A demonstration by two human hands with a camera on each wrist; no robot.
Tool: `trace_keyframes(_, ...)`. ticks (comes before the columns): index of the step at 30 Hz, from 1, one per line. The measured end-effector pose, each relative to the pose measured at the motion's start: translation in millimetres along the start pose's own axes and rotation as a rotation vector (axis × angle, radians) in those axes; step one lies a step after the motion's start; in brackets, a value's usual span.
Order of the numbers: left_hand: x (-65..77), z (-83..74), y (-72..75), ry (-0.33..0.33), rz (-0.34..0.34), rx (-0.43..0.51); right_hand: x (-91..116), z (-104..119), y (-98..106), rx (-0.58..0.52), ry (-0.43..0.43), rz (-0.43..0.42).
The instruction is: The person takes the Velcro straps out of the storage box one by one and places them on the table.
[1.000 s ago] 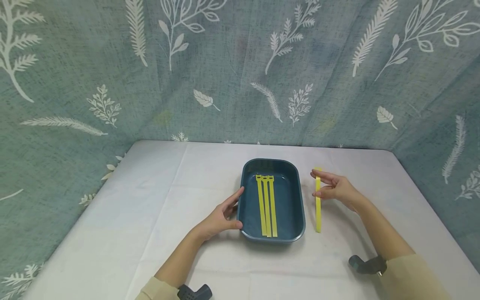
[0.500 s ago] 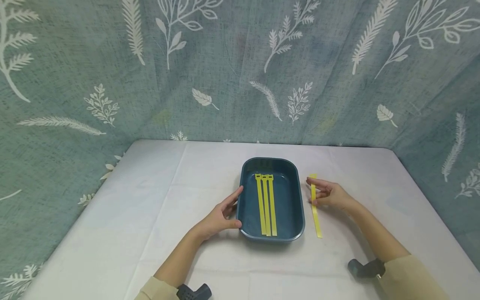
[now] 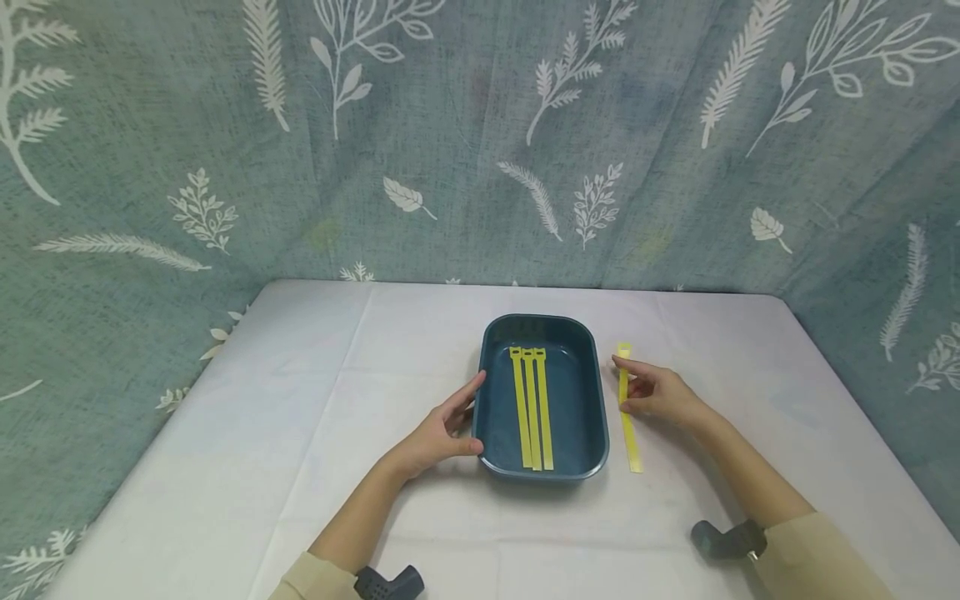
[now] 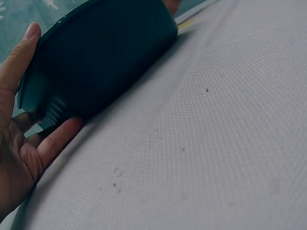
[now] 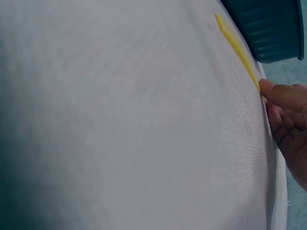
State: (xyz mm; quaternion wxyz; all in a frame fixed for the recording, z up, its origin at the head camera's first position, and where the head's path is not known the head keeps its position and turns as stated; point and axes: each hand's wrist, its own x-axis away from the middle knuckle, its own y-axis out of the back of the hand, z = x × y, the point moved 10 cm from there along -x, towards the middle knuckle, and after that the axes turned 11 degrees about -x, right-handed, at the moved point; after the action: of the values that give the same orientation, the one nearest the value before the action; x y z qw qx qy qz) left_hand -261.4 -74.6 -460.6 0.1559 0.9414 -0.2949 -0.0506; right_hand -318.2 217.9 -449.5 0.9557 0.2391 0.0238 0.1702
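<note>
My left hand [image 3: 435, 437] is spread against the left side of a dark blue plastic bin [image 3: 592, 417], thumb and forefinger touching its wall near the rim. In the left wrist view, fingers [image 4: 60, 139] lie along the bin's side and base. Three yellow strap cable ties [image 3: 532, 408], each with a slotted head, lie side by side in the bin. Right of the bin, my right hand [image 3: 660, 396] pinches a fourth yellow cable tie [image 3: 632, 446], whose head points away from me. In the right wrist view, the thumb [image 5: 283, 96] hides part of that tie.
A white cloth [image 3: 337, 500] covers the table under both arms. Behind it hangs a blue-green curtain [image 3: 450, 167] with white leaf prints. Dark wrist devices [image 3: 727, 540] are on both forearms, close above the cloth.
My right hand has shifted slightly left and toward me, bringing the cable tie nearer the bin's right side and leaving it a little slanted. The left hand and the bin stay in place.
</note>
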Motion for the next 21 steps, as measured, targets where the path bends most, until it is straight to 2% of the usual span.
trace_keyframes(7,0.2,-1.8,-0.7,-0.015,-0.002,0.0,0.6,-1.8,4.8,0.078,-0.031,-0.045)
trace_keyframes(12,0.3,-0.8,-0.5,-0.021,-0.002,0.001,-0.9,-0.7,4.2,0.099,-0.01,-0.033)
trace_keyframes(21,0.6,-1.2,0.0,-0.012,-0.008,-0.001,-1.1,-4.4,7.3,0.02,-0.049,-0.034)
